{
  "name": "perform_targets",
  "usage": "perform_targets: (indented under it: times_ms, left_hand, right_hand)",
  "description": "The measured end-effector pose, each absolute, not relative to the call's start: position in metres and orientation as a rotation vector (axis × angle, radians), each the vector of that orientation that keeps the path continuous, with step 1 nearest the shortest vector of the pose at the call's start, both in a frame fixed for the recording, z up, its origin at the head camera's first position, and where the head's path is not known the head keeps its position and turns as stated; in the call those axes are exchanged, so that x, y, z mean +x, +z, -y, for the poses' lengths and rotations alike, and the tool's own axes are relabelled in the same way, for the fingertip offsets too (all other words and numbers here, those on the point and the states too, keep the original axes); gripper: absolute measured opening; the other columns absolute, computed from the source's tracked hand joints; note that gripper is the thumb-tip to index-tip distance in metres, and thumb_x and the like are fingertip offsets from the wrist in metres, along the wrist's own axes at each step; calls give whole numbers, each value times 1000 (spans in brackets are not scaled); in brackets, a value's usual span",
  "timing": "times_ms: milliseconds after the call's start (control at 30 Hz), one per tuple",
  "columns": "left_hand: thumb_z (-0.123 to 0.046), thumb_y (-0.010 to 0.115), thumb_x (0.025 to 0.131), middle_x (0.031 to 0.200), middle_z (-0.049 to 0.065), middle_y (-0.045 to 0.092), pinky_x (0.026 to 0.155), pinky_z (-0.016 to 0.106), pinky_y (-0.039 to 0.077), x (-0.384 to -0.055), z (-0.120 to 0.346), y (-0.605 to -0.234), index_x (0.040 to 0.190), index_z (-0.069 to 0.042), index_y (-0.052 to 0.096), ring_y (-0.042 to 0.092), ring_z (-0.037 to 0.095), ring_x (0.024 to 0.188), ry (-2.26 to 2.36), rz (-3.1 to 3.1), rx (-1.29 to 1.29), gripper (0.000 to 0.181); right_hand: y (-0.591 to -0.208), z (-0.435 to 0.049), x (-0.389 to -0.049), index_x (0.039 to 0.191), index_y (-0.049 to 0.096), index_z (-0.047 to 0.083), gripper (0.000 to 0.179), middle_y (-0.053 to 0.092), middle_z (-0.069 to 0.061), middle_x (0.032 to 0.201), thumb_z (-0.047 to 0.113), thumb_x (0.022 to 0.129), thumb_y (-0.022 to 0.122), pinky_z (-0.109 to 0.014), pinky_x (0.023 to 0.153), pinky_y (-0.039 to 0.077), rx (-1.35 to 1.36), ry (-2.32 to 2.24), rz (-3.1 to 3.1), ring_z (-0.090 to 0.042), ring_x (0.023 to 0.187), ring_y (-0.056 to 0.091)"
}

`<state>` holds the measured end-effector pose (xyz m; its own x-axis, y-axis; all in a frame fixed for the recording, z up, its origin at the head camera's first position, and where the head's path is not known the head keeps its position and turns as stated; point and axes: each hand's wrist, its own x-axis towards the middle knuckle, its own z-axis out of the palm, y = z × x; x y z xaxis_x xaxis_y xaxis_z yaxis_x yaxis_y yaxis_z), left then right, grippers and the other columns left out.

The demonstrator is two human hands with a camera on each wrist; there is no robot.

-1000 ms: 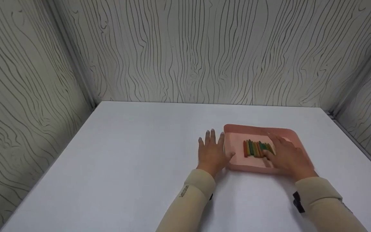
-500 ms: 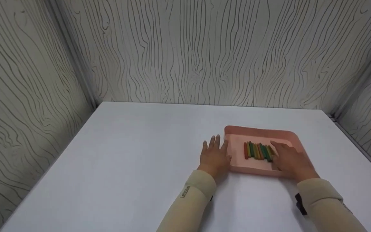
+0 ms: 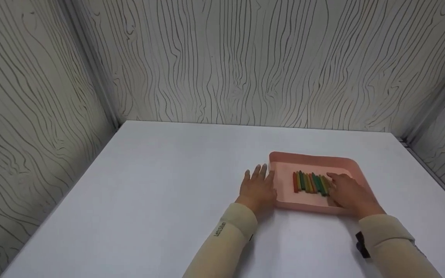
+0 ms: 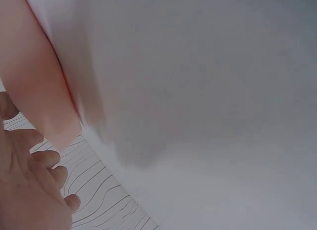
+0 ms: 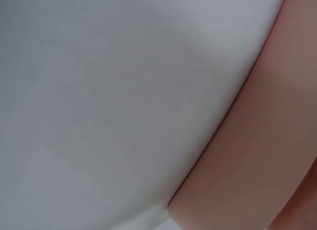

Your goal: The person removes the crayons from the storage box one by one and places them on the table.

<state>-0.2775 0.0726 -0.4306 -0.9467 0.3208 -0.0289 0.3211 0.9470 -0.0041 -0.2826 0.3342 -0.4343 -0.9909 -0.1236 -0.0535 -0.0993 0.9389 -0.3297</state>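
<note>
A pink tray point(image 3: 303, 207) stands on the white table. In it lies a row of slim red, yellow and green sticks point(image 3: 309, 183) that look like crayons, side by side. My left hand point(image 3: 257, 192) rests beside the tray's left wall, fingers extended. My right hand point(image 3: 350, 194) reaches over the tray's right part, its index finger and thumb spread at the row's right end. In the left wrist view, the left hand point(image 4: 29, 185) is next to the tray wall point(image 4: 42, 81). The right wrist view shows the tray wall point(image 5: 242, 146) and only a sliver of the right hand point(image 5: 302, 205).
The white table point(image 3: 160, 193) extends far to the left of the tray. Panels with a wood-grain pattern stand behind it point(image 3: 222, 69) and at both sides. A black device point(image 3: 361, 245) sits under the right sleeve.
My right hand has drawn back slightly from over the row, uncovering its right end. My left hand's fingers have come closer together, and its thumb no longer reaches over the tray's left rim.
</note>
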Motion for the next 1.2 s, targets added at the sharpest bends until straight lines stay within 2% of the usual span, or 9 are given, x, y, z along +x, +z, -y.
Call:
perform_targets:
  times_ms: [200, 300, 433, 500, 600, 733, 1000, 1100, 1200]
  left_hand:
    - [-45, 38, 99, 157, -6, 17, 115, 40, 13, -277, -66, -429, 153, -26, 23, 12, 14, 143, -13, -3053, 527, 59]
    - [-44, 38, 99, 157, -6, 17, 115, 40, 12, -276, -61, -428, 153, -26, 24, 11, 14, 144, 4, -3042, 534, 59]
    - [-42, 37, 99, 157, -6, 17, 115, 39, 11, -274, -53, -428, 153, -24, 25, 10, 14, 144, 28, -3027, 562, 58]
    - [-42, 37, 100, 157, -5, 16, 115, 39, 11, -273, -49, -429, 153, -23, 24, 10, 14, 144, 24, -3022, 587, 58]
    - [-41, 37, 100, 157, -5, 17, 115, 39, 12, -272, -41, -430, 153, -20, 25, 11, 14, 144, 15, -3023, 625, 58]
    - [-40, 39, 99, 157, -4, 20, 115, 37, 13, -271, -30, -431, 152, -17, 28, 13, 14, 143, 11, -3031, 662, 59]
    - [-40, 40, 100, 156, -1, 22, 115, 36, 14, -267, -7, -431, 151, -13, 29, 15, 15, 143, -36, -3026, 677, 59]
    - [-39, 40, 100, 156, 0, 24, 115, 36, 15, -265, 1, -432, 151, -12, 29, 16, 16, 143, -66, -3031, 687, 59]
    - [-39, 40, 100, 155, 2, 25, 115, 37, 16, -262, 10, -433, 151, -11, 29, 18, 17, 143, -86, -3037, 704, 59]
  right_hand:
    - [-436, -335, -286, 133, 42, -16, 48, 49, -35, 126, 11, 95, 47, -62, 94, 39, -252, -606, -3033, -47, 117, 48]
    - [-435, -334, -285, 130, 44, -18, 48, 54, -34, 119, 10, 91, 52, -58, 89, 45, -288, -672, -3016, -39, 104, 55]
    - [-434, -331, -282, 128, 45, -19, 51, 56, -32, 114, 8, 87, 57, -46, 76, 50, -294, -767, -2971, -27, 85, 55]
    - [-434, -328, -281, 130, 44, -19, 53, 56, -31, 116, 9, 87, 58, -39, 71, 49, -261, -807, -2940, -24, 82, 55]
    - [-434, -322, -280, 130, 45, -17, 54, 56, -30, 118, 8, 85, 58, -34, 69, 47, -219, -840, -2909, -24, 84, 55]
    - [-434, -311, -280, 129, 48, -15, 52, 57, -27, 117, 8, 84, 60, -36, 73, 48, -178, -858, -2883, -28, 94, 54]
    - [-433, -284, -276, 130, 47, -14, 55, 55, -26, 123, 12, 85, 65, -44, 86, 50, -48, -941, -2811, -30, 102, 54]
    - [-432, -275, -274, 128, 48, -14, 55, 57, -26, 118, 12, 84, 67, -39, 80, 52, -11, -985, -2778, -29, 99, 55]
    - [-432, -266, -273, 126, 49, -13, 53, 60, -22, 109, 11, 82, 68, -31, 67, 50, 15, -1019, -2758, -26, 91, 55]
